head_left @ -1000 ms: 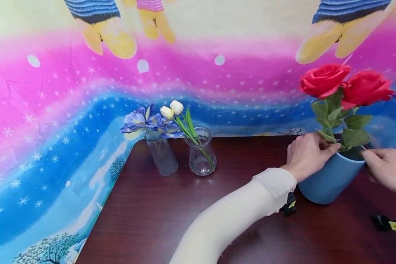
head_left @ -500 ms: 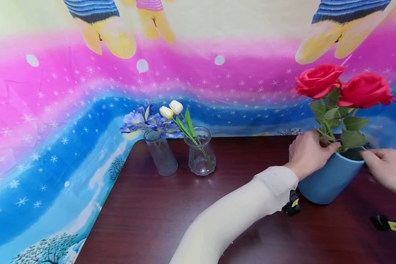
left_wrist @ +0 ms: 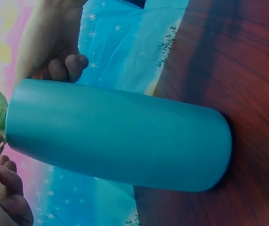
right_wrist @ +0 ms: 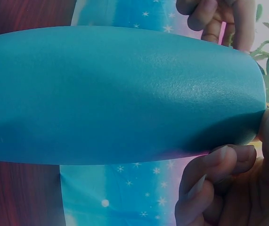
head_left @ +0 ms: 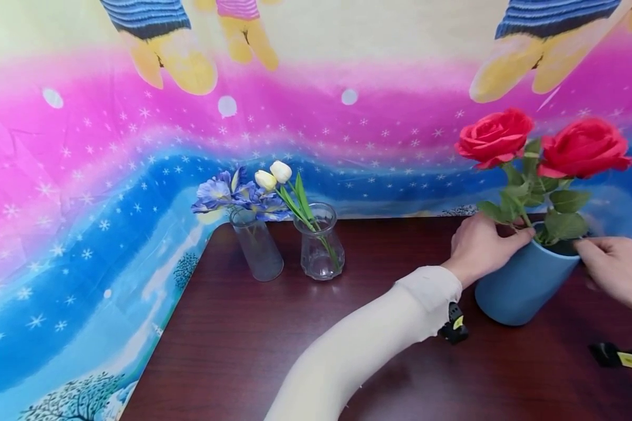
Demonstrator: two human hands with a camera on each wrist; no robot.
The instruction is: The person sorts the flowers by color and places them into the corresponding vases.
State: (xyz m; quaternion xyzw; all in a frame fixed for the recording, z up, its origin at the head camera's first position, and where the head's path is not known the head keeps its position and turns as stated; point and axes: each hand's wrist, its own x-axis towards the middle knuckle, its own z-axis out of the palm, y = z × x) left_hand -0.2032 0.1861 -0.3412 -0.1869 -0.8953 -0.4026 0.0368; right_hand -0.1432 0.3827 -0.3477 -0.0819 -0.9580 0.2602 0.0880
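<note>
Two red roses, a left rose (head_left: 495, 137) and a right rose (head_left: 586, 147), stand in a tall blue vase (head_left: 526, 286) on the right of the table. At the vase's left rim my left hand (head_left: 481, 245) pinches the left rose's stem, its thumb close to the edge. A green stem shows beside those fingers in the left wrist view. My right hand (head_left: 618, 269) grips the right rim, thumb over the edge and fingers curled against the outer wall (right_wrist: 125, 94). The lower stems are hidden inside the vase.
A narrow glass vase (head_left: 258, 248) with purple-blue flowers (head_left: 237, 194) stands at the table's back left. Beside it is a clear fluted vase (head_left: 321, 257) holding white tulips (head_left: 274, 175). A printed cloth (head_left: 347, 128) hangs behind the table (head_left: 216, 351).
My left hand has shifted left, and the left rose has leaned left and dropped slightly, so the blooms stand farther apart. The right hand stays on the rim.
</note>
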